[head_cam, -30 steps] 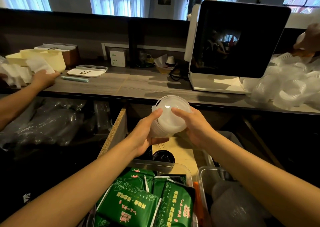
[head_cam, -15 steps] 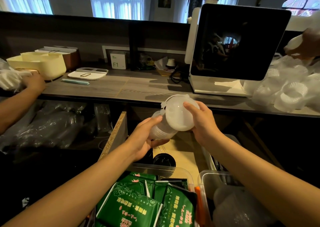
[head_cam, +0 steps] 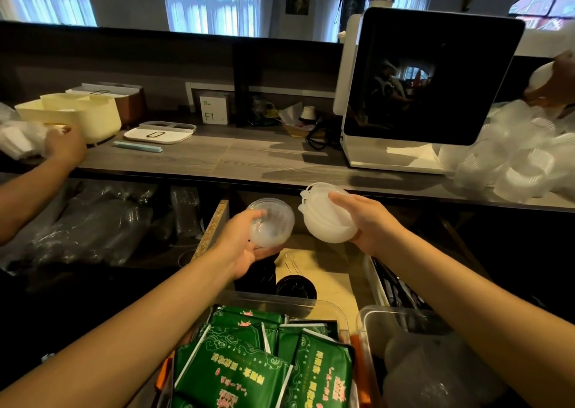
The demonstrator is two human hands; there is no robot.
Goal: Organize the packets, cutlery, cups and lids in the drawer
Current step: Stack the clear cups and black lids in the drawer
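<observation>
The left hand (head_cam: 245,245) grips a stack of clear cups (head_cam: 271,222); the right hand (head_cam: 370,224) grips stacked lids (head_cam: 326,217). Both hang just above the open drawer (head_cam: 323,261), stacks side by side and apart.

Two stacks of translucent white plastic lids are held side by side, apart, above the open wooden drawer (head_cam: 314,261). The left stack (head_cam: 270,222) faces hollow side up; the right stack (head_cam: 328,217) tilts, domes outward. Green packets (head_cam: 249,367) fill a clear tub nearest the viewer.
</observation>
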